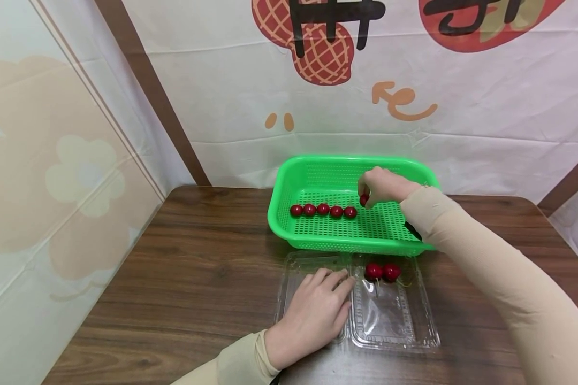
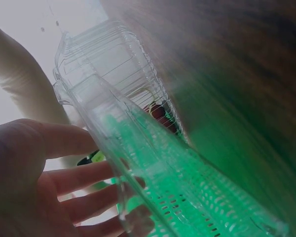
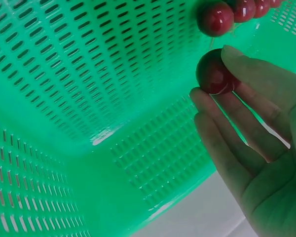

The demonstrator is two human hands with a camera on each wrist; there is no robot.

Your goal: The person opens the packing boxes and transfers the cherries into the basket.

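Note:
My right hand (image 1: pixel 382 186) reaches into the green basket (image 1: pixel 280 224) and pinches a cherry (image 3: pixel 215 71) between thumb and fingertips. To the left of that hand, several cherries (image 1: pixel 323 209) lie in a row on the basket's perforated floor. My left hand (image 1: pixel 313 310) rests, fingers spread, on the lid half of a clear plastic clamshell box (image 1: pixel 390 326). In the left wrist view its fingers touch the clear plastic edge (image 2: pixel 106 143). Two stemmed cherries (image 1: pixel 382 272) sit side by side near the far edge of the box's right half.
The basket stands at the back of the brown wooden table (image 1: pixel 188 272), directly behind the clamshell box. A printed white cloth (image 1: pixel 231 101) hangs behind the table, and another cloth panel (image 1: pixel 67 176) hangs at the left.

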